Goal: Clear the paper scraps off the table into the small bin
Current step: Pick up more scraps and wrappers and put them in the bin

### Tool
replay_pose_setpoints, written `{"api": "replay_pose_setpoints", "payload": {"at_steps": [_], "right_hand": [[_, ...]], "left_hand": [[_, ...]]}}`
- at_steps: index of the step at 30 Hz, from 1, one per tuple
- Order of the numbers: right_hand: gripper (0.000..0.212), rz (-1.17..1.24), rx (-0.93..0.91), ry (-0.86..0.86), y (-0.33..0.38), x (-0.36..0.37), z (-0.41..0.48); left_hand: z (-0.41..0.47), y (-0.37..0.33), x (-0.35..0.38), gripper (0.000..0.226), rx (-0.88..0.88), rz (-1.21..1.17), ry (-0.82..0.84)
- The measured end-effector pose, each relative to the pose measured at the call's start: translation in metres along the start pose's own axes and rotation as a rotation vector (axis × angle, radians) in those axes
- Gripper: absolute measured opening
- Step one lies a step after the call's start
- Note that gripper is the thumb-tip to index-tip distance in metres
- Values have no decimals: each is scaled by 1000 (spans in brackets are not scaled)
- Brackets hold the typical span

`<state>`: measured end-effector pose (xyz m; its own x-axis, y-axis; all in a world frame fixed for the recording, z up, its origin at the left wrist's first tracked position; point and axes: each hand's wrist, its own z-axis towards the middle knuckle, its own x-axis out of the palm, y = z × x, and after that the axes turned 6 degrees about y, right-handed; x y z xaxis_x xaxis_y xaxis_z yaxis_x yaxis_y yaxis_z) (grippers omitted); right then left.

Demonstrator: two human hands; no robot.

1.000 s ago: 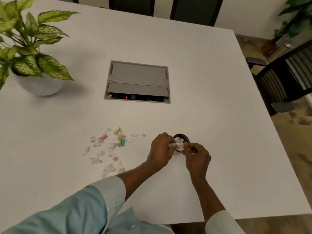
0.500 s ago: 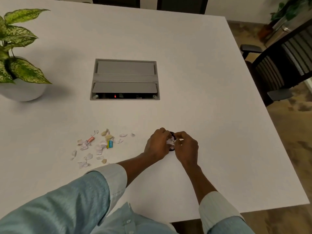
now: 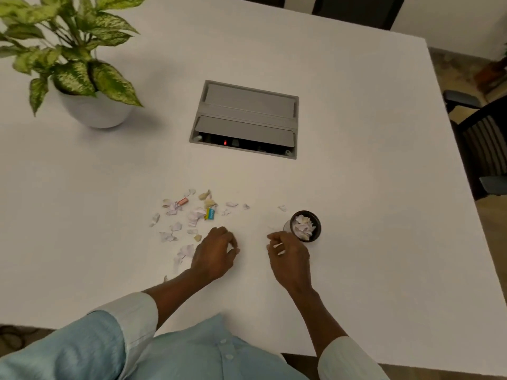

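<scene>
1. White table is seen from above; a potted plant and a grey cable box are set on it.
2. Paper scraps are scattered left of the small bin, which is filled with paper.
3. 2 small white scraps are pinched in the right hand, just beside the bin.
4. Fingers of the left hand are curled near the scattered scraps; whether anything is held cannot be told.

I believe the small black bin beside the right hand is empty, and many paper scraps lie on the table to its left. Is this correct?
Not quite: the head view shows the small black bin beside the right hand is not empty; it holds crumpled white paper. The rest stands: many paper scraps lie on the table to its left.
</scene>
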<state>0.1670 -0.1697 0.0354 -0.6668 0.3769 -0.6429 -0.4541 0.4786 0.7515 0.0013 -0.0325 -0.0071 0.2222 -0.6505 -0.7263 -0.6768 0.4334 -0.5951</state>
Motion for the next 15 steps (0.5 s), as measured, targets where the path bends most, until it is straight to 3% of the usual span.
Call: {"api": "replay_pose_setpoints", "payload": {"at_steps": [8, 11, 15], "right_hand": [[65, -200, 95, 526, 2, 72, -18], [89, -295, 105, 618, 6, 96, -17], [99, -354, 68, 666, 16, 118, -9]], "left_hand": [[-77, 90, -6, 49, -237, 104, -94], [-94, 109, -6, 79, -281, 119, -104], [-106, 125, -4, 102, -339, 112, -102]]}}
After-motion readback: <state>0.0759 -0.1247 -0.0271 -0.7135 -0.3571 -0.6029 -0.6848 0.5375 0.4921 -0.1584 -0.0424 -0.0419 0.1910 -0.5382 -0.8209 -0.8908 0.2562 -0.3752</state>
